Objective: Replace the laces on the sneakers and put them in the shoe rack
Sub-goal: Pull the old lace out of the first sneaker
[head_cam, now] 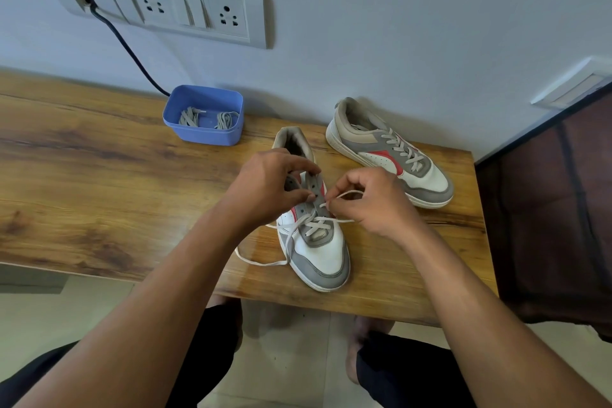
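near sneaker toe-toward-person on table, eyelets reachable | left hand grips eyelet flap to steady | right hand fingers pinch lace, likely feeding an eyelet | second sneaker laced, set aside

Bare table lies open left; blue tub and second sneaker crowd the wall.

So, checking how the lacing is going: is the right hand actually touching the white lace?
Touching. The head view shows the right hand pinching the white lace between its fingertips, above the near sneaker.
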Demonstrator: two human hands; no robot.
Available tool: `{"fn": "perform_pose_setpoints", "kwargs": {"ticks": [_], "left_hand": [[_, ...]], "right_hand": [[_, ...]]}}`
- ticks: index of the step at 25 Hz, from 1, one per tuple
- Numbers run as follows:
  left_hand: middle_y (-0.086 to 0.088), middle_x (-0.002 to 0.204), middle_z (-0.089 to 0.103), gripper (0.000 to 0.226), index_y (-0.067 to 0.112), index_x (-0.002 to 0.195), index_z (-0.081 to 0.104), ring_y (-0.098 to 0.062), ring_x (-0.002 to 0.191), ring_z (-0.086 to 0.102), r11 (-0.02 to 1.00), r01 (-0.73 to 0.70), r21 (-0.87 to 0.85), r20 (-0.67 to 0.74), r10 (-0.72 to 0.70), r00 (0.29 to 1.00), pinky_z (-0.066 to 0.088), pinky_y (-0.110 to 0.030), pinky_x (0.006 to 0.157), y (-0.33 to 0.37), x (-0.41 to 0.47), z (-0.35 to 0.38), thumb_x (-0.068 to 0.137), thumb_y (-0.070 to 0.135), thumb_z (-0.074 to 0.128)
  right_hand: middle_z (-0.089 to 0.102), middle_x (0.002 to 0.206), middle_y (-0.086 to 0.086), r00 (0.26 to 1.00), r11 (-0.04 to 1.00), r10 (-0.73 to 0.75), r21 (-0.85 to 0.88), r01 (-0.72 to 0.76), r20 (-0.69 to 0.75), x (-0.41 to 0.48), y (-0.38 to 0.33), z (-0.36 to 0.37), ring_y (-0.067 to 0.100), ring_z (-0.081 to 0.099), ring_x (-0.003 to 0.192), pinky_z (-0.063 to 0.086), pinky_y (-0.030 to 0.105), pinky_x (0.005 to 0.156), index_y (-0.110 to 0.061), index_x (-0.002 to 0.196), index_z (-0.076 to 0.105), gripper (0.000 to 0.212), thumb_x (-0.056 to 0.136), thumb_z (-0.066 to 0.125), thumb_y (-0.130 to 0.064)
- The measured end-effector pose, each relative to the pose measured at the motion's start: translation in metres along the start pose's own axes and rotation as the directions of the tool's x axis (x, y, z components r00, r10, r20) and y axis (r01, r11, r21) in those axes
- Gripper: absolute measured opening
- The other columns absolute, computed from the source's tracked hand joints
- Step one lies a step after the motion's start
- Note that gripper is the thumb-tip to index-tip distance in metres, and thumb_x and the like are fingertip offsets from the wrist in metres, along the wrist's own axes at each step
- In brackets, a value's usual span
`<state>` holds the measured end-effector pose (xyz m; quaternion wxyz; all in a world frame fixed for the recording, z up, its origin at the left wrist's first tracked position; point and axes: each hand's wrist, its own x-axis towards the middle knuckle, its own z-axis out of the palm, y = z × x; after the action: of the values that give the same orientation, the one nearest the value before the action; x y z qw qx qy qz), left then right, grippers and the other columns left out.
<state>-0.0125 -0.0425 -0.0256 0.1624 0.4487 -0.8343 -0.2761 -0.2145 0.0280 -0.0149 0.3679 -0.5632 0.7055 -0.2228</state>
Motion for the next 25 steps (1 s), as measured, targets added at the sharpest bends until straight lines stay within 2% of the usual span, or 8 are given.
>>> {"fn": "perform_pose_setpoints", "kwargs": {"ticks": [4,8,11,13,15,17,21,25], "left_hand": [[0.005,0.103,0.064,0.044,0.036,0.123,0.071,-0.012,0.088,0.059,1.000,0.003,0.011,0.003,-0.003,1.000,0.041,-0.015,0.066,0.000,0.000,-0.001,0.081,0.035,0.083],[0.005,0.103,0.063,0.044,0.036,0.124,0.071,-0.011,0.087,0.059,1.000,-0.002,0.008,0.002,0.002,1.000,0.040,-0.013,0.065,0.000,0.000,0.000,0.081,0.034,0.083],[0.006,0.100,0.062,0.044,0.035,0.123,0.071,-0.011,0.085,0.058,1.000,-0.010,0.004,-0.005,0.010,1.000,0.040,-0.014,0.065,0.000,-0.001,0.000,0.081,0.034,0.084],[0.006,0.098,0.062,0.044,0.034,0.122,0.072,-0.011,0.084,0.058,1.000,-0.013,-0.001,-0.020,0.013,1.000,0.037,-0.012,0.064,-0.002,-0.001,-0.001,0.080,0.034,0.085],[0.006,0.097,0.063,0.043,0.034,0.121,0.073,-0.011,0.084,0.058,1.000,-0.012,-0.008,-0.023,0.012,1.000,0.037,-0.014,0.064,-0.002,-0.001,0.000,0.079,0.034,0.085],[0.006,0.096,0.063,0.044,0.034,0.120,0.073,-0.012,0.084,0.059,1.000,-0.019,-0.004,-0.027,0.019,0.999,0.038,-0.016,0.064,-0.001,-0.001,0.001,0.078,0.034,0.086],[0.006,0.101,0.064,0.045,0.035,0.123,0.072,-0.012,0.086,0.060,1.000,-0.010,0.006,-0.018,0.010,1.000,0.047,-0.022,0.068,-0.001,-0.001,-0.001,0.080,0.035,0.085],[0.006,0.098,0.064,0.044,0.035,0.121,0.072,-0.011,0.085,0.060,1.000,-0.003,0.006,-0.020,0.003,1.000,0.040,-0.015,0.064,-0.001,0.000,0.001,0.078,0.036,0.086]], "right_hand": [[0.071,0.068,-0.012,0.987,0.994,0.041,-0.089,-0.056,-0.156,0.009,0.009,-0.010,0.002,0.064,0.063,0.055,0.029,0.062,-0.024,0.073,0.076,0.011,0.077,0.086,-0.025],[0.074,0.074,-0.007,1.000,1.000,0.010,-0.024,-0.011,-0.028,0.000,0.003,0.003,0.006,0.068,0.067,0.056,0.031,0.065,-0.024,0.080,0.078,0.008,0.080,0.085,-0.024],[0.071,0.068,-0.008,0.995,0.997,0.012,-0.078,-0.020,-0.097,0.005,0.005,-0.002,0.005,0.063,0.060,0.049,0.027,0.056,-0.022,0.076,0.077,0.010,0.081,0.085,-0.025],[0.071,0.071,-0.011,0.989,0.995,0.065,-0.063,-0.074,-0.132,0.008,0.010,-0.011,-0.001,0.061,0.061,0.047,0.023,0.059,-0.022,0.078,0.077,0.009,0.081,0.085,-0.025],[0.072,0.074,-0.010,0.997,0.998,0.051,-0.022,-0.052,-0.054,0.004,0.008,-0.006,-0.002,0.061,0.062,0.048,0.018,0.058,-0.024,0.081,0.078,0.007,0.080,0.085,-0.024],[0.073,0.073,-0.007,1.000,0.999,0.005,-0.033,-0.005,0.001,0.001,0.003,0.003,-0.001,0.060,0.059,0.049,0.022,0.059,-0.022,0.081,0.079,0.006,0.081,0.085,-0.023],[0.071,0.071,-0.010,0.990,0.997,0.048,-0.059,-0.056,-0.132,0.007,0.010,-0.012,-0.001,0.060,0.061,0.048,0.024,0.060,-0.022,0.077,0.077,0.009,0.082,0.084,-0.026],[0.074,0.073,-0.007,1.000,0.999,-0.010,-0.030,0.010,0.006,-0.001,0.000,0.004,0.006,0.066,0.065,0.055,0.029,0.064,-0.023,0.080,0.079,0.009,0.078,0.088,-0.024]]}}
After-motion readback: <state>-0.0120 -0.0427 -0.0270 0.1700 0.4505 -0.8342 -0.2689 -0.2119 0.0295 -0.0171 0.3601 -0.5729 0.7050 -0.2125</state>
